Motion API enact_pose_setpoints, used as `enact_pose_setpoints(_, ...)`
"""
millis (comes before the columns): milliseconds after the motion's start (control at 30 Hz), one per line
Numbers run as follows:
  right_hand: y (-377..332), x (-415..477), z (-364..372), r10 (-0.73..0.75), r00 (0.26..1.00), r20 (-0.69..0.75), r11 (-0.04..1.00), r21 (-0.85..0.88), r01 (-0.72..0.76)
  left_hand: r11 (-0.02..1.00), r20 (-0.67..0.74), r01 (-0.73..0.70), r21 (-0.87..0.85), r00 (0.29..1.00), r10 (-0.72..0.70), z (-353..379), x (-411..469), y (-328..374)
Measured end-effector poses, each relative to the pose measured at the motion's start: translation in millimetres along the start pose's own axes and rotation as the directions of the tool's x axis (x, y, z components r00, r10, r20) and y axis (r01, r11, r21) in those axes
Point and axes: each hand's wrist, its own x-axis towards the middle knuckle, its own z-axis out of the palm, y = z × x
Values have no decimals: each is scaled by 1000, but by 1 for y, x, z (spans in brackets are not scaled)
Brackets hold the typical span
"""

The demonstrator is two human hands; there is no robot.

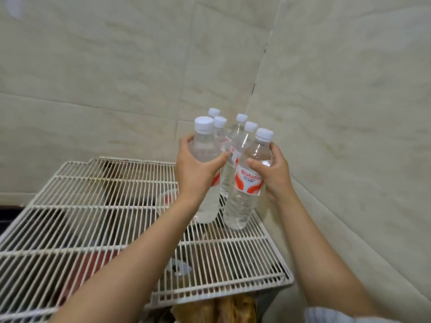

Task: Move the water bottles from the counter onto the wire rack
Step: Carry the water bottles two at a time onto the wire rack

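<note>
A white wire rack [93,206] fills the lower left and middle of the head view. Several clear water bottles with white caps and red-and-white labels stand clustered in its far right corner [238,141]. My left hand [196,169] grips one bottle [205,145] around its upper body, its base on or just above the wires. My right hand [272,173] is wrapped around another bottle [245,199], which tilts slightly and rests at the rack's right side. The counter is out of view.
Pale tiled walls [338,113] meet in a corner right behind the bottles. Dark and red objects show dimly through the rack below [98,259]. Brown packaged items [221,308] sit under the rack's front edge.
</note>
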Motion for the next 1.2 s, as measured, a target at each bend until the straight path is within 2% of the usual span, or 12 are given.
enact_pose_setpoints(133,16,20,-5,9,997,79,1000,9,-10,997,3,50,53,999,-51,16,6,-18)
enact_pose_setpoints(233,29,27,-13,77,987,142,996,31,-82,995,20,36,90,999,-38,21,12,-27)
enact_pose_setpoints(333,36,29,-24,142,976,163,980,119,-162,990,96,83,118,991,-94,22,17,-34)
enact_pose_setpoints(467,45,26,-27,135,969,208,978,132,-165,988,258,113,108,956,-138,18,23,-41)
enact_pose_setpoints(600,54,20,-26,144,979,141,964,202,-171,980,428,201,-12,887,-177,13,26,-46)
enact_pose_setpoints(733,63,10,-19,164,985,44,946,276,-170,976,428,212,-43,887,-173,8,29,-48)
enact_pose_setpoints(867,70,-3,-14,262,964,-48,933,270,-240,980,423,194,-33,892,-162,8,27,-49)
enact_pose_setpoints(1000,62,-21,-13,264,939,-223,961,148,-235,985,424,170,-11,893,-149,7,24,-45)
enact_pose_setpoints(1100,51,-45,-10,212,918,-335,961,-99,-258,991,410,118,55,903,-131,5,21,-38)
enact_pose_setpoints(1200,44,-71,-4,135,895,-426,902,-322,-289,983,349,27,183,933,-90,2,20,-25)
